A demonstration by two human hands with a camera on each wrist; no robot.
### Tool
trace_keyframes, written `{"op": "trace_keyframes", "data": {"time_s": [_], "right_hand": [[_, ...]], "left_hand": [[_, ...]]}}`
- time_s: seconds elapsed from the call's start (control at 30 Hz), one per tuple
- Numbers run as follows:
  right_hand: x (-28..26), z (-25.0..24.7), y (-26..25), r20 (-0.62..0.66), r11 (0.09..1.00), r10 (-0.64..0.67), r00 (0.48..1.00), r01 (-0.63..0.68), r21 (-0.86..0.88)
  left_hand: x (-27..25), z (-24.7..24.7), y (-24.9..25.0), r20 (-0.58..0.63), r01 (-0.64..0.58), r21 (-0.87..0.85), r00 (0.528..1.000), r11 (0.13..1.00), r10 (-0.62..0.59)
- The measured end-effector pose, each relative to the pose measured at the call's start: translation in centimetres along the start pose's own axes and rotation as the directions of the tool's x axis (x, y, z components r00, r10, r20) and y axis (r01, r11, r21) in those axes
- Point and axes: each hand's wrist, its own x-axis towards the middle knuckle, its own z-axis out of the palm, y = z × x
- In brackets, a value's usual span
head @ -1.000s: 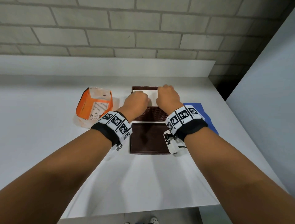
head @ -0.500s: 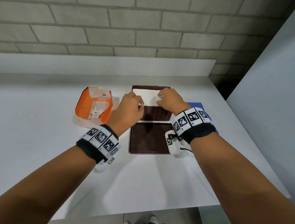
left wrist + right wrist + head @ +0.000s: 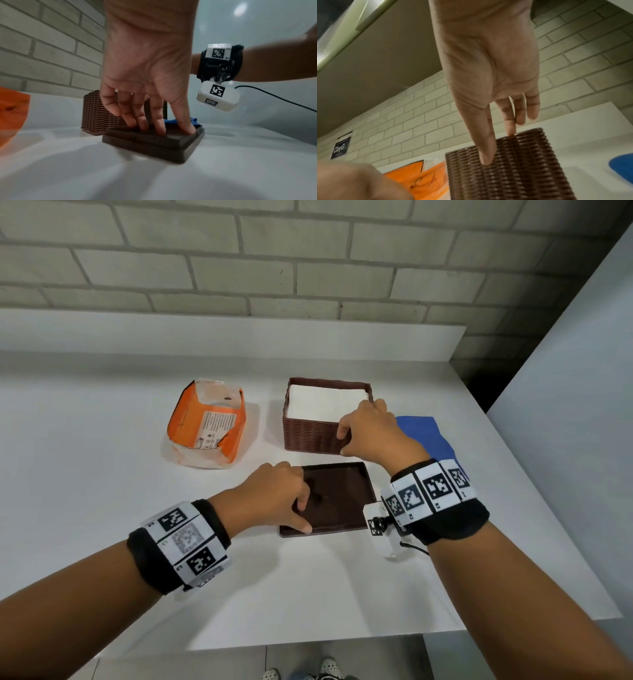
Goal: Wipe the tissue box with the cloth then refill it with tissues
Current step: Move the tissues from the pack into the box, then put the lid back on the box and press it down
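Observation:
The brown ribbed tissue box [image 3: 313, 436] stands open with a stack of white tissues [image 3: 322, 404] inside it. My right hand [image 3: 352, 429] grips its front right corner, with the thumb on the front wall and the fingers over the right rim; the right wrist view shows the same hold on the box [image 3: 513, 175]. The flat brown lid [image 3: 339, 498] lies on the counter in front of the box. My left hand [image 3: 303, 517] holds its near left edge, fingertips on top and thumb at the front rim; in the left wrist view the lid [image 3: 154, 148] looks blurred.
An opened orange tissue packet [image 3: 205, 426] sits left of the box. The blue cloth [image 3: 428, 436] lies to the right, partly behind my right wrist. A brick wall and low ledge bound the back, a grey panel the right, and the counter edge [image 3: 308, 642] is near me.
Both hands were pressing on the tissues in the box. The left hand has drawn back to the lid, and the right hand has shifted to the box's front right corner.

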Motion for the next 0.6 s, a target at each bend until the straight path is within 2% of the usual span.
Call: {"op": "trace_keyframes", "data": {"time_s": [0.1,0.2,0.33,0.43,0.53,0.6], "right_hand": [[-0.5,0.4,0.1,0.012,1.0,-0.013,1.0,0.013,-0.015],[-0.6,0.8,0.3,0.016,0.998,-0.054,0.998,0.054,0.008],[-0.5,1.2,0.7,-0.057,0.997,-0.073,0.996,0.073,0.001],[-0.3,0.8,1.2,-0.085,0.995,-0.091,0.992,0.095,0.038],[-0.1,0.1,1.6,-0.112,0.981,-0.093,0.989,0.111,0.161],[0.0,-0.5,1.9,-0.125,0.938,-0.067,0.99,0.105,0.329]], "left_hand": [[-0.6,0.7,0.1,0.044,-0.062,0.068,0.997,0.996,0.059],[-1.0,1.1,0.2,0.018,-0.106,0.062,0.994,0.992,0.105],[-1.6,0.7,0.2,-0.031,-0.162,0.024,0.986,0.986,0.163],[-1.8,-1.2,0.1,-0.105,-0.171,-0.164,0.982,0.972,0.155],[-1.9,-3.5,-0.4,-0.237,-0.186,-0.43,0.967,0.884,0.089],[-1.6,-4.7,-1.0,-0.293,-0.169,-0.551,0.956,0.817,0.001]]}}
